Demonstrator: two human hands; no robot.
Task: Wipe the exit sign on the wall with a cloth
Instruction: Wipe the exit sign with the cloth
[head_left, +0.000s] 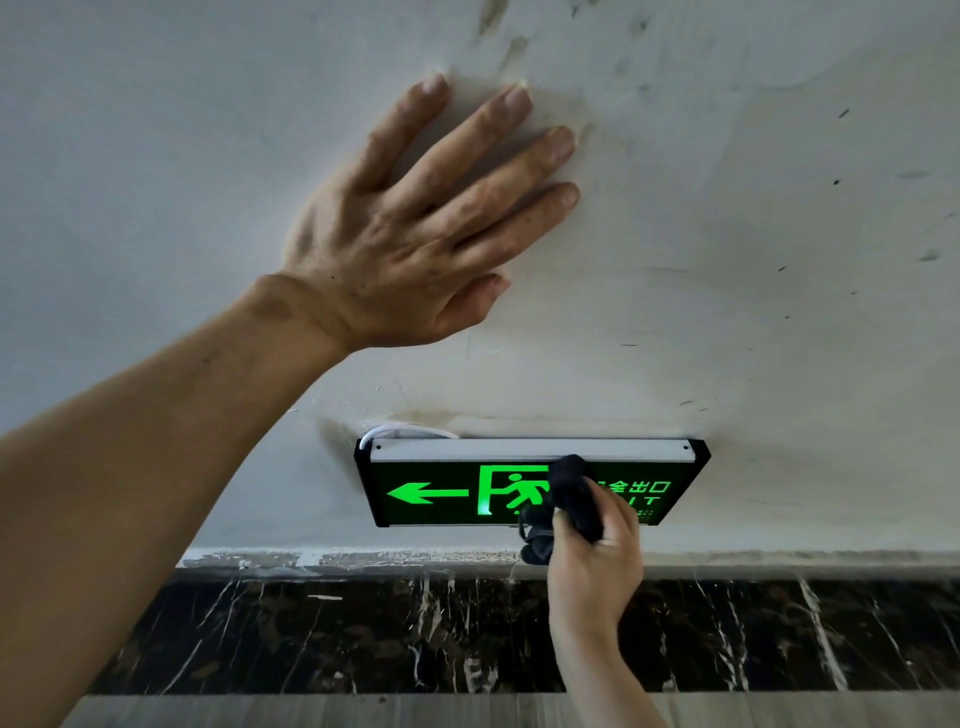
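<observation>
Pressing flat against the scuffed off-white plaster wall (753, 208), the left hand (410, 234) fills the upper middle of the frame, its bare forearm running in from the lower left. Its four fingers (498, 140) are straight and fanned a little apart, tips on the wall, the thumb tucked below them; it holds nothing.

Lower, right of centre, the right hand (592, 566) reaches up from the bottom edge, clenched around a bunched dark, nearly black cloth (569, 493). Its thumb lies across the near side of the wad and the fingers curl round behind. The top of the wad rests on the face of the rectangular black exit sign with glowing green graphics (441, 493), which is mounted low on the wall in the lower middle of the frame, a pale grey strip along its upper edge and a loop of white cable (395, 430) at its upper left corner.

On the sign, a green arrow points toward the left of the frame, then a running-figure pictogram. Right of the cloth show Chinese characters, the last three reading 全出口, and beneath them the letters "I T"; the rest is hidden by the cloth and hand. Smaller print at the lower right corner is too fine to read.

Below the sign runs a band of dark marble veined with white (363, 634).
</observation>
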